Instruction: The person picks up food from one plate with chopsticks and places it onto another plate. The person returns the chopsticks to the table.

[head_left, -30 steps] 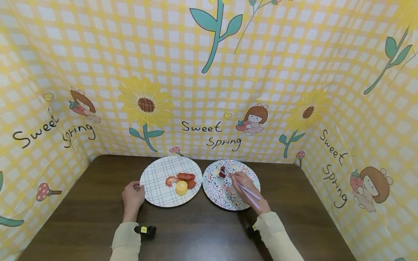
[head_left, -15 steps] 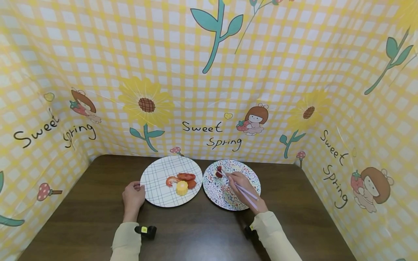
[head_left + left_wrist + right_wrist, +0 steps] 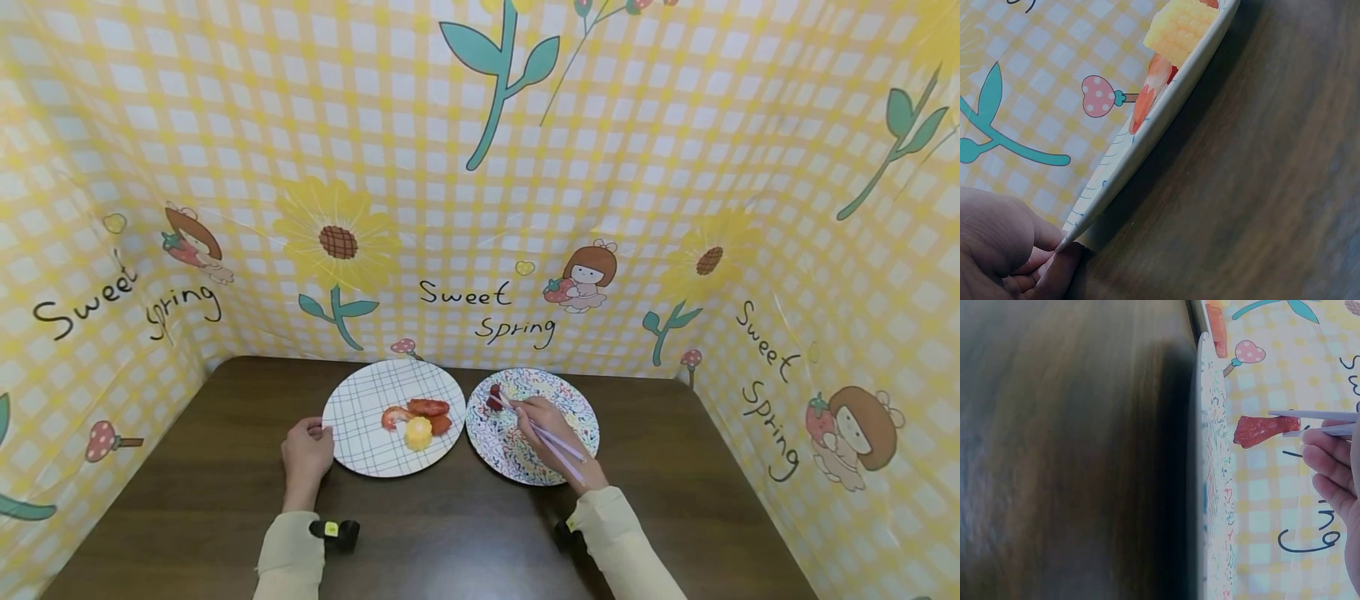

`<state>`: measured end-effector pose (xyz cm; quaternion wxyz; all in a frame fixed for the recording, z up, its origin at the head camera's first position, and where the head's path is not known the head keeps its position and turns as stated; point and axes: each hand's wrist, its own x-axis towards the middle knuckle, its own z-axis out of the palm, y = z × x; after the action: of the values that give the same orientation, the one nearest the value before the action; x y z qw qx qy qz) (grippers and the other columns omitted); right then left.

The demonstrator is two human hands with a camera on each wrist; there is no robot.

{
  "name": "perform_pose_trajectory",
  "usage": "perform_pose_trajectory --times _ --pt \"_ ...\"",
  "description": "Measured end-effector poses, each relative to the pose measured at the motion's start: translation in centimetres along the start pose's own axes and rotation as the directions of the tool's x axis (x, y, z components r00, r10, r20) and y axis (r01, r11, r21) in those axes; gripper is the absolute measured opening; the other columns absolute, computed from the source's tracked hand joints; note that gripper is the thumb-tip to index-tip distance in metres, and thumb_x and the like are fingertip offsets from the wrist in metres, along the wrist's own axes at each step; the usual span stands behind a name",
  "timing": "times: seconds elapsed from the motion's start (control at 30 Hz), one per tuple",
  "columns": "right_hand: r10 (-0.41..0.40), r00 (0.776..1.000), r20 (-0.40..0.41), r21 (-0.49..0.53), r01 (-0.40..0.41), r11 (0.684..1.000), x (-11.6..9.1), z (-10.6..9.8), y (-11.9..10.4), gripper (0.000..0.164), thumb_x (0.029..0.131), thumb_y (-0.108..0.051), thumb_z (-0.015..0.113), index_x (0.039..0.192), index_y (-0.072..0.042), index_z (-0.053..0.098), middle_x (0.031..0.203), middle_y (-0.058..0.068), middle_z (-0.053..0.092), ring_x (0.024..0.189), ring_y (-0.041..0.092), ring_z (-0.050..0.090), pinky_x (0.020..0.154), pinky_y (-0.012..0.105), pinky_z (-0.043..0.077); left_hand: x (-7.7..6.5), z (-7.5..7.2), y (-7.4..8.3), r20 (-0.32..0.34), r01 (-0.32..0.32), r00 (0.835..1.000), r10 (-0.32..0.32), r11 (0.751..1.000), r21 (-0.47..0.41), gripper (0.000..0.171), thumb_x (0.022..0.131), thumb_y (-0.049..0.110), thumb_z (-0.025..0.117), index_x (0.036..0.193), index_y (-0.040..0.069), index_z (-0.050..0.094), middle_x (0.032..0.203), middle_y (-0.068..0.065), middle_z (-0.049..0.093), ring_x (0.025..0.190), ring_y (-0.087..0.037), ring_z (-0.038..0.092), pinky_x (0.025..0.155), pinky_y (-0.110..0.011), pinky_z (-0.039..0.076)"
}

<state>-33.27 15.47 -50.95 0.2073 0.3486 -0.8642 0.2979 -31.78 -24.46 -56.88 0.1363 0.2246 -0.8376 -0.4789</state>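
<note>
My left hand pinches the left rim of a white plate with blue grid lines, thumb above and fingers below in the left wrist view. On this plate lie a shrimp, a yellow corn piece and reddish-brown pieces behind it. My right hand holds a pair of pale purple chopsticks. Their tips grip the narrow end of a glossy red-brown drumstick, which hangs above the left part of a multicoloured speckled plate. The right wrist view shows it clear of that plate's surface.
Both plates stand side by side, nearly touching, on a dark wooden table. A yellow checked cloth with flowers and lettering rises behind the table and along both sides. A black wrist camera sits at the left sleeve.
My right hand has moved a little left with the chopsticks, carrying the drumstick toward the speckled plate's left edge. The left hand and the gridded plate have stayed put.
</note>
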Motion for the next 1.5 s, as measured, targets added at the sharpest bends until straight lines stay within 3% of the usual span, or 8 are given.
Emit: perform_pose_trajectory --times 0.3,0.53,0.9,1.07,1.5 --pt "-0.006 1.0 -0.003 -0.04 0.006 0.999 0.2 0.4 0.0 0.027 0.104 -0.008 0.053 0.12 0.003 0.072 0.105 0.01 0.074 0.099 0.023 0.067 0.087 0.04 0.056 -0.1 -0.1 0.2 0.0 -0.012 1.0 0.012 1.0 0.0 0.035 0.101 0.012 0.053 0.125 -0.013 0.058 0.116 -0.034 0.062 0.108 -0.045 0.059 0.091 -0.056 0.049" --pt "-0.027 1.0 -0.011 -0.052 0.026 0.998 0.6 0.5 -0.3 0.026 0.103 -0.006 0.055 0.121 0.001 0.072 0.105 0.01 0.074 0.099 0.023 0.067 0.087 0.039 0.057 -0.2 -0.1 0.2 -0.006 -0.017 1.0 0.017 1.0 0.005 0.034 0.101 0.011 0.052 0.124 -0.013 0.058 0.116 -0.034 0.062 0.108 -0.045 0.059 0.091 -0.057 0.048" --pt "-0.051 0.999 -0.005 0.034 0.051 0.998 1.1 0.6 -1.3 0.026 0.101 0.0 0.054 0.121 0.007 0.07 0.105 0.016 0.073 0.097 0.027 0.066 0.085 0.041 0.055 -0.2 -0.1 0.2 -0.001 -0.022 1.0 0.022 1.0 0.003 0.035 0.101 0.011 0.052 0.125 -0.013 0.058 0.116 -0.035 0.062 0.109 -0.045 0.059 0.091 -0.057 0.049" --pt "-0.038 0.999 0.006 0.062 0.038 0.997 1.3 0.9 -1.9 0.027 0.103 -0.002 0.053 0.122 0.007 0.069 0.11 0.017 0.073 0.105 0.028 0.066 0.092 0.043 0.054 -0.2 -0.1 0.2 0.0 -0.02 1.0 0.02 1.0 0.0 0.034 0.101 0.011 0.052 0.125 -0.013 0.058 0.116 -0.034 0.062 0.108 -0.045 0.059 0.09 -0.056 0.049" --pt "-0.168 0.985 -0.025 0.107 0.17 0.98 2.3 2.6 -3.8 0.025 0.1 0.001 0.055 0.12 0.008 0.07 0.106 0.018 0.073 0.098 0.024 0.066 0.085 0.036 0.056 -0.2 -0.1 0.0 -0.002 -0.034 0.999 0.034 0.999 0.0 0.035 0.101 0.011 0.052 0.125 -0.014 0.057 0.115 -0.035 0.062 0.106 -0.045 0.06 0.09 -0.056 0.049"
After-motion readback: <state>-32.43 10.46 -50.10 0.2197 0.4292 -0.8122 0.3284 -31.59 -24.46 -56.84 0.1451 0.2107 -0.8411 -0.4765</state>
